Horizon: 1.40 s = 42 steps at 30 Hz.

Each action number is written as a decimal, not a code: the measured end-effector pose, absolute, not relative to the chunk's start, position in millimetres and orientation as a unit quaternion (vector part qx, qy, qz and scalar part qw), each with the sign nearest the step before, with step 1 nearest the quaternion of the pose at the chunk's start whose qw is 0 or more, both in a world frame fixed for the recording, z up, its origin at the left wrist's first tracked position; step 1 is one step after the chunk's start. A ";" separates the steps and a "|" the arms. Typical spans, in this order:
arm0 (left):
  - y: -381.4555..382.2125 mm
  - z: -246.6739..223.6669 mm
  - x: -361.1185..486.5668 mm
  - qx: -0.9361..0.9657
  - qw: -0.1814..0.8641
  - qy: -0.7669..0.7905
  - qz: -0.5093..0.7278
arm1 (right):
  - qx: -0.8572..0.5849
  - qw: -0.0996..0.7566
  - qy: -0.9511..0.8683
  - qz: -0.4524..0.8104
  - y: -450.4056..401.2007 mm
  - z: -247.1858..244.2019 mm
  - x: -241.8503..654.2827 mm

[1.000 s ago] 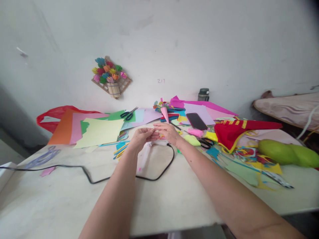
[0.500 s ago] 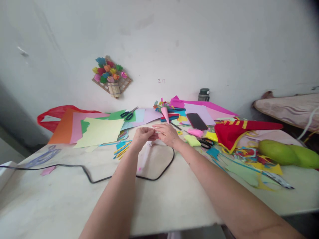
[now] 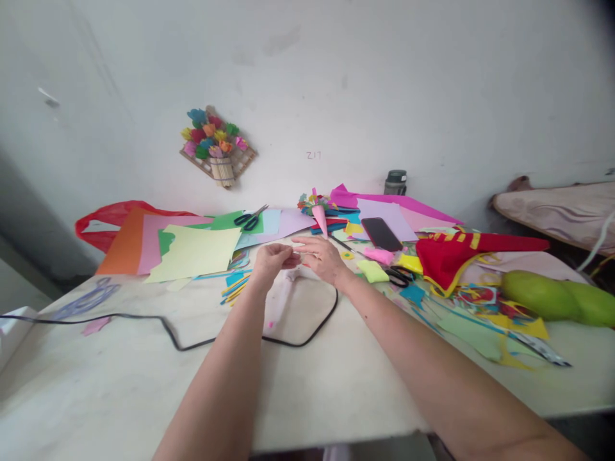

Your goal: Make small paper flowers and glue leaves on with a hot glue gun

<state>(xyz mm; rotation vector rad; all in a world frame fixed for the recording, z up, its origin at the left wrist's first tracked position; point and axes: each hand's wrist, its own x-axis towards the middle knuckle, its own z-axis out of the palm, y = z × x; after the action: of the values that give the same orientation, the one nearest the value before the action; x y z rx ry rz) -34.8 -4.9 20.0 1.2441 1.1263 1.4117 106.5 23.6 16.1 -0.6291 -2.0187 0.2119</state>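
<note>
Beneath the fingers (image 3: 287,255) lies a white glue gun (image 3: 279,296).

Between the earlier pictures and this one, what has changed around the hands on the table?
Very little. Both the left hand and the right hand have shifted slightly left over the white corded tool. No grasp or release is visible, though the fingers hide what they may hold. The smartphone and the scissors on the papers stayed put; only the camera view shifted a little.
</note>
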 end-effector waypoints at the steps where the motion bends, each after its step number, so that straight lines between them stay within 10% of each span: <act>1: -4.5 19.3 -36.3 0.505 0.469 0.445 0.571 | -0.258 0.503 -0.818 0.109 23.4 16.5 106.6; 18: -1.1 14.1 -34.4 0.549 0.512 0.402 0.524 | -0.321 0.484 -0.783 0.220 27.9 14.9 110.8; 42: -6.0 24.7 -23.3 0.516 0.418 0.497 0.559 | -0.314 0.434 -0.843 0.054 24.4 7.8 104.1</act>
<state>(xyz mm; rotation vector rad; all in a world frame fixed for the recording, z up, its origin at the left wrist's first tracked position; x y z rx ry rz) -23.3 -6.0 24.7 1.2936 1.2470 1.4026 104.1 24.4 7.8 -0.7810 -2.0986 0.1340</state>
